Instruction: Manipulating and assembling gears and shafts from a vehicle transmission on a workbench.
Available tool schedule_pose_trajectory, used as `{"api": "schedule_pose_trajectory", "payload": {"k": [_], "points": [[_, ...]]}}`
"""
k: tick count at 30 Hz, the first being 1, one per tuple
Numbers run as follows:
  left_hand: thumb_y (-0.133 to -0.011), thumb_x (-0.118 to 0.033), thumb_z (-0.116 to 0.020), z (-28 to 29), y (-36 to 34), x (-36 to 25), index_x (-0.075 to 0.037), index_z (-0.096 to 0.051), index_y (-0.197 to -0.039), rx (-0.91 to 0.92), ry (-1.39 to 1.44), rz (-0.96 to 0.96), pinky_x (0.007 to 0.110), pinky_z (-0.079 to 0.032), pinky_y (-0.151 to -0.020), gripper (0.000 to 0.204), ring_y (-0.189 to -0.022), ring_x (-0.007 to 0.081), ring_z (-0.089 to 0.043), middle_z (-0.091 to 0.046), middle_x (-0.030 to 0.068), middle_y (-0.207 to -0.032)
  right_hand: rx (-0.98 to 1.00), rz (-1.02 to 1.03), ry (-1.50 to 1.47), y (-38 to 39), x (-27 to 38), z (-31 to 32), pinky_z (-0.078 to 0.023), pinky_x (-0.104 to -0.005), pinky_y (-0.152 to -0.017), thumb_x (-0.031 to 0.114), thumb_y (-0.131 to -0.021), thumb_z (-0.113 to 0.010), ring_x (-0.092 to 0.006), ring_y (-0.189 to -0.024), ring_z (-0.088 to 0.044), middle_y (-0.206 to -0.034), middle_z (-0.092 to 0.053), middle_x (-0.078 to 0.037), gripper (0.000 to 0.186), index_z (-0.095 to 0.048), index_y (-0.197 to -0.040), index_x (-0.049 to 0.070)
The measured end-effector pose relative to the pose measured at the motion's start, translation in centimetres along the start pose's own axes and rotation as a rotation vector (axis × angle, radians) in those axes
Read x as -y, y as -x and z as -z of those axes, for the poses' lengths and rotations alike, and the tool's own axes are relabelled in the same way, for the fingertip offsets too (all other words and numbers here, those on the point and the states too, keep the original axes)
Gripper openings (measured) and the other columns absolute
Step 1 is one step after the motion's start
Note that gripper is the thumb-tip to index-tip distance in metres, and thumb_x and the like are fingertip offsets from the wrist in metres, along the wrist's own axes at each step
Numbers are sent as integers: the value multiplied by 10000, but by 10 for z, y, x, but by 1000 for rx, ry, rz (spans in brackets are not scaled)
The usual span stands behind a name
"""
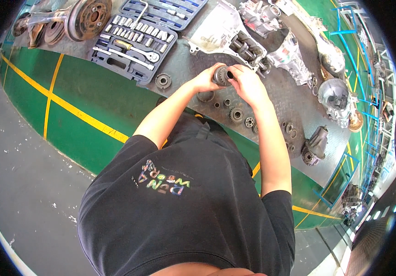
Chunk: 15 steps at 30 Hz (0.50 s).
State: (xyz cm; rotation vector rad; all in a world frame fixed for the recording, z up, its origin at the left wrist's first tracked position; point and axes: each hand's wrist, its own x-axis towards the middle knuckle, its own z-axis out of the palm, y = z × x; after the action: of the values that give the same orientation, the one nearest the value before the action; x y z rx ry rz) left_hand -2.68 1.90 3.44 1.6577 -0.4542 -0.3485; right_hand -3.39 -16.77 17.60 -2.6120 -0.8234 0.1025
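My left hand and my right hand both grip a dark toothed gear assembly, raised in front of the bench. The right hand's thumb lies at the bore on its right end. Just beyond it is an aluminum gearbox housing with gears and shafts inside. A loose gear lies left of my left hand. Below my hands, more gears, small rings and bearings rest on the metal bench top.
An open socket set and an axle with hub are at the left. Castings, a bell housing and a differential part sit on the right. Green floor with yellow lines surrounds the bench; blue metal frames stand right.
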Motion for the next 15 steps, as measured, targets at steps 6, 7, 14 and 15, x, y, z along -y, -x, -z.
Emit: {"api": "schedule_pose_trajectory", "payload": {"k": [6, 7, 14, 15], "points": [[-725, -221, -882, -2, 1, 0, -90, -459, -1400, 18, -22, -8, 384, -482, -1034, 808, -1201, 251, -608, -624, 152, -1281, 30, 28, 49, -1, 5, 5, -547, -416, -895, 67, -802, -748, -347, -1039, -664, -1142, -677, -146, 344, -666, -1132, 17], [-724, -220, -882, -2, 1, 0, -89, -458, -1402, 14, -26, -7, 387, -480, -1037, 811, -1205, 254, -606, -620, 155, -1288, 33, 41, 53, -1, 3, 3, -546, -415, -894, 75, -800, -751, -347, -1042, -663, -1149, -676, -145, 352, -664, -1136, 17], [-711, -211, -881, -1, 0, -3, -85, -443, -1420, 29, -13, 15, 389, -466, -1055, 842, -1239, 256, -588, -597, 162, -1325, -4, 82, 174, 5, -4, 5, -490, -436, -1005, 167, -788, -789, -294, -1211, -609, -1254, -669, -95, 461, -664, -1220, 65], [-711, -211, -881, -2, -1, -1, -85, -443, -1420, 31, -13, 12, 389, -466, -1055, 842, -1239, 256, -588, -597, 162, -1325, -5, 80, 177, 7, -4, 2, -490, -436, -1005, 167, -788, -789, -294, -1211, -609, -1254, -669, -95, 461, -664, -1220, 65]]}}
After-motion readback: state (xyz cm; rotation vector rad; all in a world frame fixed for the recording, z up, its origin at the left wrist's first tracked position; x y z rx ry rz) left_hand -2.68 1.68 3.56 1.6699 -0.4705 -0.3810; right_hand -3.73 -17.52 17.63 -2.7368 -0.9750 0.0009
